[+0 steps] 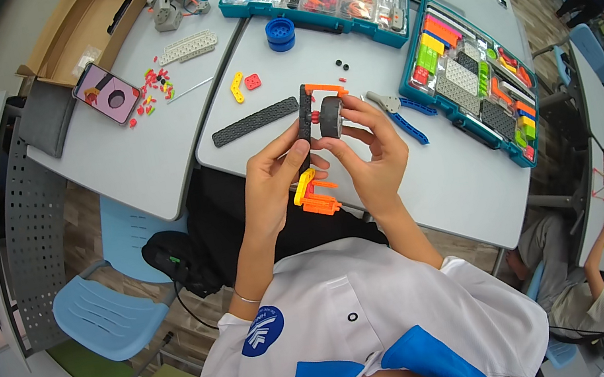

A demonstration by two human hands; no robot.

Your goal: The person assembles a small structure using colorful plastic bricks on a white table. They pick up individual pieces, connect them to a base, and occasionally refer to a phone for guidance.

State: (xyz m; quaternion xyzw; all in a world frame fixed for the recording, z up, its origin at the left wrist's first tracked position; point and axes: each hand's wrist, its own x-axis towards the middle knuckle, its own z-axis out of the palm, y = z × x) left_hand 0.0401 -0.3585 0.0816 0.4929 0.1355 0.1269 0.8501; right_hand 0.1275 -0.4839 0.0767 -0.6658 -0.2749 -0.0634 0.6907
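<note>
Both my hands hold one plastic building-kit assembly over the near table edge. My left hand [273, 173] is closed round its black beam [305, 125], which has an orange piece [325, 89] at the far end and yellow and orange pieces [318, 200] at the near end. My right hand [372, 144] pinches the black-tyred wheel [331, 117] on the beam's right side. Small red parts [315, 117] sit between wheel and beam. Left of the assembly lies a black perforated strip [255, 122]. Blue-handled pliers [403, 112] rest to the right of my right hand.
Two teal part cases [325, 21] stand open at the back and right. A blue wheel hub [280, 34], a yellow bent beam [237, 88] and a red plate [252, 82] lie nearby. Leftward are a phone [107, 94], small loose parts [155, 81] and a cardboard box [65, 57]. Another person [593, 282] works at right.
</note>
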